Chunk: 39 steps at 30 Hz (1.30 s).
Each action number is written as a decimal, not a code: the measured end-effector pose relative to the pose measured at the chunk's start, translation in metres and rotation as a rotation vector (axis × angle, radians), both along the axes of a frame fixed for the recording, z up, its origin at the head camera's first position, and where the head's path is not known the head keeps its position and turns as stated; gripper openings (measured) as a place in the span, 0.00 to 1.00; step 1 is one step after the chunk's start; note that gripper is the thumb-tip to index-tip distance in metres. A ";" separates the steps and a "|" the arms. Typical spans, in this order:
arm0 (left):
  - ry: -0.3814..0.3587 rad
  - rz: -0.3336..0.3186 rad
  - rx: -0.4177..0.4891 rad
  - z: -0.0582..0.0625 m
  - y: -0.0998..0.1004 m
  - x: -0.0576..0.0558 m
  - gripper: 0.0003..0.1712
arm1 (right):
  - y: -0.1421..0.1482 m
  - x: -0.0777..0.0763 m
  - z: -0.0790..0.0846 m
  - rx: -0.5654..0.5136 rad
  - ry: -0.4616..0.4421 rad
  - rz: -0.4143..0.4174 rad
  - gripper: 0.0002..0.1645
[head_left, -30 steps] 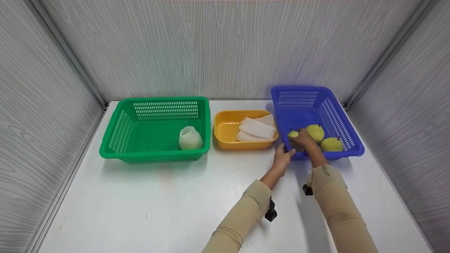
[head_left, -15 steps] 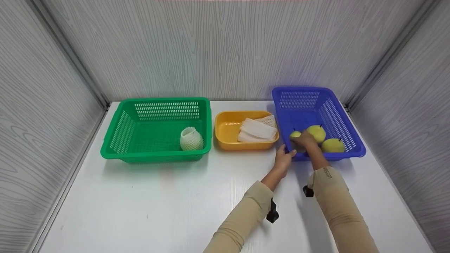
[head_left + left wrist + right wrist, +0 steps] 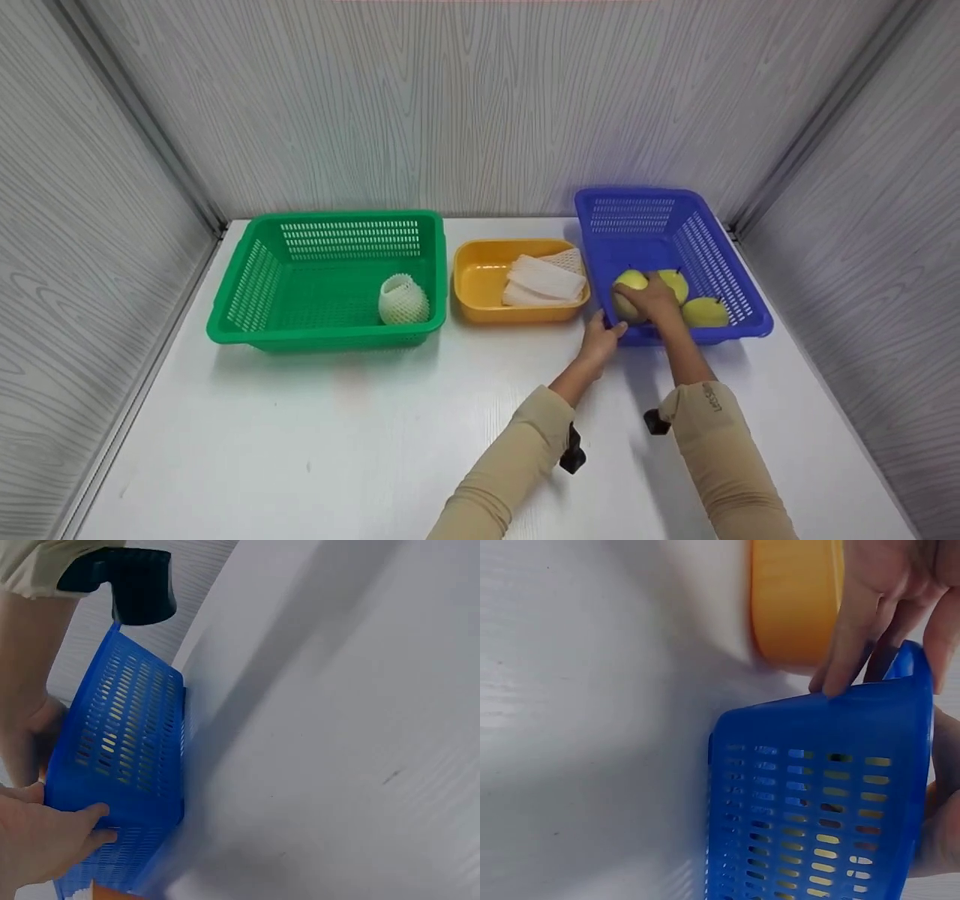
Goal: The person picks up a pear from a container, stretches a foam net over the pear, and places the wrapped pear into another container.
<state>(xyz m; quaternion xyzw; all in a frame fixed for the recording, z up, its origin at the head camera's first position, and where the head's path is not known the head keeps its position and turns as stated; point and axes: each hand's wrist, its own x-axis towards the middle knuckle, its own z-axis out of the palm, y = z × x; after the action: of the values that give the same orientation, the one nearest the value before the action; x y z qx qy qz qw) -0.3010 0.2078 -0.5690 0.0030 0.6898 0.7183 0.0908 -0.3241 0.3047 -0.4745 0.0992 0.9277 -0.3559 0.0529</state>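
My left hand [image 3: 599, 343] grips the near left corner of the blue basket [image 3: 752, 301]. In the left wrist view its fingers [image 3: 84, 829] lie against the outer wall, with the thumb at the rim. Inside that corner my right hand [image 3: 655, 300] holds a yellow-green pear [image 3: 628, 306], its thumb across the fruit. Two more pears sit to the right, one behind the hand [image 3: 677, 285] and one near the front wall [image 3: 706, 313]. In the right wrist view the basket wall [image 3: 780, 724] hides most of the right hand.
Left of the blue basket stands a yellow tub [image 3: 480, 289] with white foam net sleeves [image 3: 546, 279]. Farther left is a green basket [image 3: 322, 300] holding a white netted fruit [image 3: 403, 301]. Walls enclose the white table [image 3: 315, 435] at back and sides.
The right hand has lifted slightly and drawn back, and the pear under it shows more, now held upright. The left hand stays on the basket's corner. The view has shifted slightly.
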 end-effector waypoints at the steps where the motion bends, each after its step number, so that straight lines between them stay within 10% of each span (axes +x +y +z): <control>1: -0.008 -0.022 -0.029 -0.011 0.001 -0.006 0.36 | -0.001 0.003 0.000 -0.012 0.009 -0.009 0.52; 3: -0.052 -0.087 -0.018 -0.035 -0.001 -0.021 0.40 | -0.003 0.008 0.002 -0.027 0.028 -0.028 0.53; 8: -0.089 -0.163 -0.012 -0.021 -0.030 -0.018 0.44 | -0.009 0.021 0.011 -0.056 0.098 -0.094 0.54; 22: -0.088 -0.240 0.352 0.075 -0.109 0.035 0.25 | -0.054 0.058 0.030 -0.349 0.160 -0.029 0.45; 30: -0.086 -0.255 0.541 0.077 -0.132 0.046 0.26 | -0.084 0.072 0.024 -0.475 0.117 0.040 0.42; 39: -0.064 -0.199 0.490 0.069 -0.160 0.056 0.30 | -0.099 0.081 0.011 -0.594 0.069 0.147 0.42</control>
<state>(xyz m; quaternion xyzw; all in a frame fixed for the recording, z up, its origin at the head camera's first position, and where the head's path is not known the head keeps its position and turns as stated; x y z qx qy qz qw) -0.2451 0.0482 -0.5000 0.0699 0.4884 0.8511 0.1794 -0.2427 0.2058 -0.4632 -0.0002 0.7889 -0.6101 0.0739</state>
